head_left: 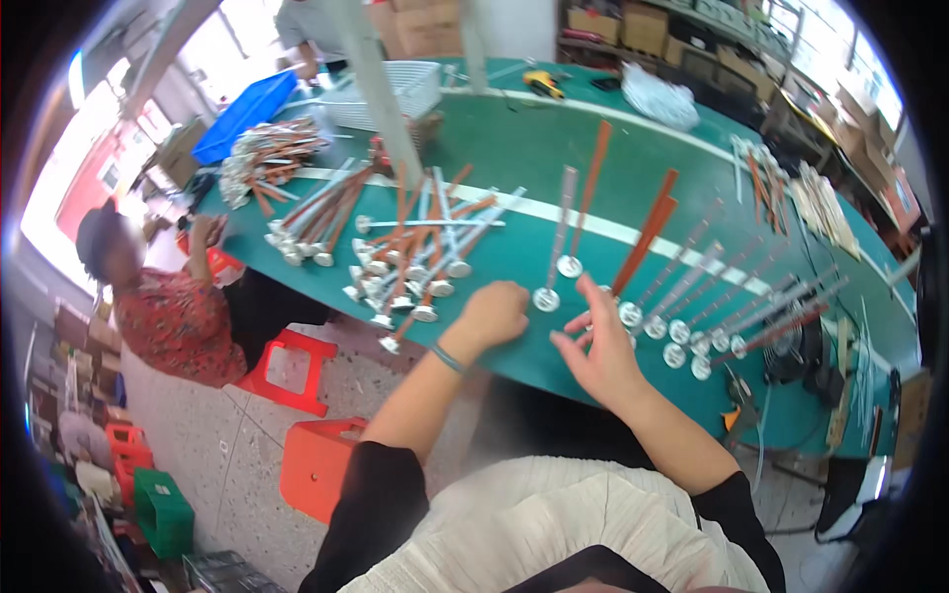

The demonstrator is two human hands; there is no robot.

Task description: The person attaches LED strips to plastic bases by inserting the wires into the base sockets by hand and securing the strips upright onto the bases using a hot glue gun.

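Rods with disc ends (692, 296) lie lined up right; piled rods (415, 257) remain left. Left hand (491, 314) curled empty, right hand (603, 346) spread over the bench (534, 148).

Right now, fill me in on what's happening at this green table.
A person sits at the green table sorting long rods with round metal disc ends. The left hand rests closed beside a jumbled pile of rods. The right hand, fingers spread, touches the near end of a row of rods laid side by side, discs toward the table edge. Two single rods lie between pile and row. Another person in a red patterned top sits at the table's left end.
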